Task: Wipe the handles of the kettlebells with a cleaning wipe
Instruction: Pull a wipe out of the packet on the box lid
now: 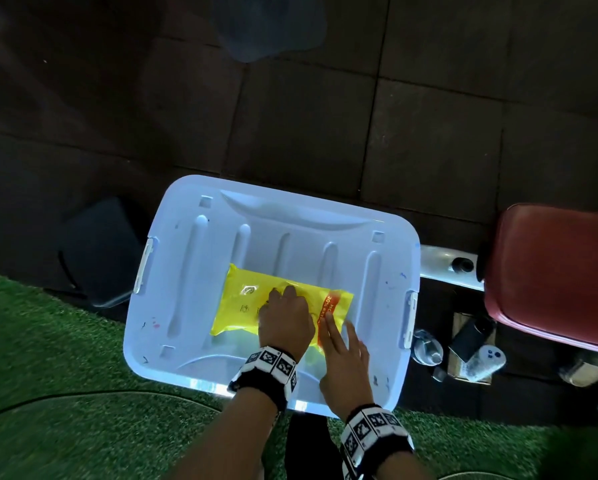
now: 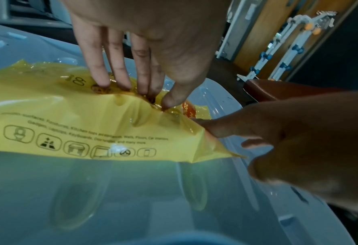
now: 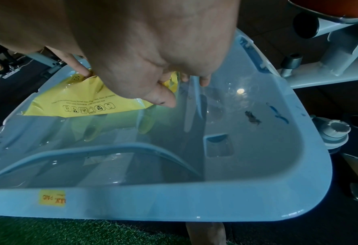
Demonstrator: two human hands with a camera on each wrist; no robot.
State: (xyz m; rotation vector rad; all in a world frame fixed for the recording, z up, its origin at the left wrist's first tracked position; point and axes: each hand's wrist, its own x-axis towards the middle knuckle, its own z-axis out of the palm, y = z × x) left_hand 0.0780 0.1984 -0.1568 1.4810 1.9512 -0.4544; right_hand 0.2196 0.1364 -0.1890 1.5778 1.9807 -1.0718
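Observation:
A yellow wipes pack (image 1: 242, 299) (image 2: 69, 112) (image 3: 79, 97) lies flat on the white lid (image 1: 193, 271) (image 3: 257, 149) of a plastic storage bin. My left hand (image 1: 283, 292) (image 2: 144, 96) is over the pack's middle, with thumb and fingertips pinching into its puckered top film. My right hand (image 1: 339, 337) (image 2: 278, 132) (image 3: 167, 82) rests with straight fingers on the pack's right end, by the orange stripe (image 1: 327, 306). Whether a wipe is out I cannot tell. No kettlebell shows in any view.
A red padded bench (image 1: 550, 271) on a grey metal frame (image 1: 439, 261) stands right of the bin. Bottles (image 1: 427, 348) and small items lie between them. A dark box (image 1: 96, 247) sits at the left. Green turf (image 1: 48, 341) is near me and dark rubber tiles (image 1: 325, 116) lie beyond.

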